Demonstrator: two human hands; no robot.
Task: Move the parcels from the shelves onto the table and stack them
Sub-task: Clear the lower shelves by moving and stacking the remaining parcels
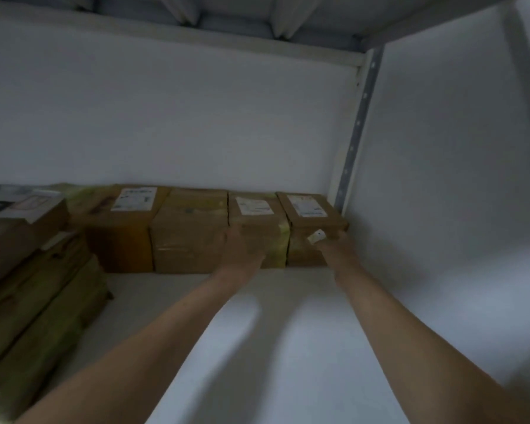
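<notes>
Several brown cardboard parcels line the back of a white shelf (288, 316). The rightmost parcel (309, 209) and the one beside it (254, 209) both carry white labels on top. My left hand (245, 247) lies against the front face of the second parcel from the right, fingers reaching up to its top edge. At the rightmost parcel's front right corner is my right hand (334, 243), with a small white patch on one finger. Blur hides how its fingers lie.
Two more parcels (120, 221) (190, 237) stand further left in the same row. A stack of flat boxes (34, 289) fills the shelf's left side. A perforated metal post (354, 139) marks the back right corner, and the shelf above (196, 32) hangs close overhead.
</notes>
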